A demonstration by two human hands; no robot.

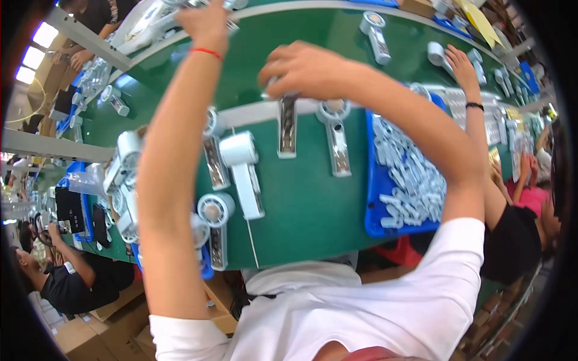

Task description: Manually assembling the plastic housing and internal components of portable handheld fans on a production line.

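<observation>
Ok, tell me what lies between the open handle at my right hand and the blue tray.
In the head view, one pale fan lies between that handle and the blue tray.

Bright, fairly even light falls on the green table (pixel 295 210), and shadows there are faint. At the far left, 3 light panels (pixel 34 58) glare white, their detail washed out. The right hand (pixel 307 69) looks slightly blurred. Straight edges bow near the rim, the corners go black, and the pink shirt (pixel 534 201) appears soft.
</observation>
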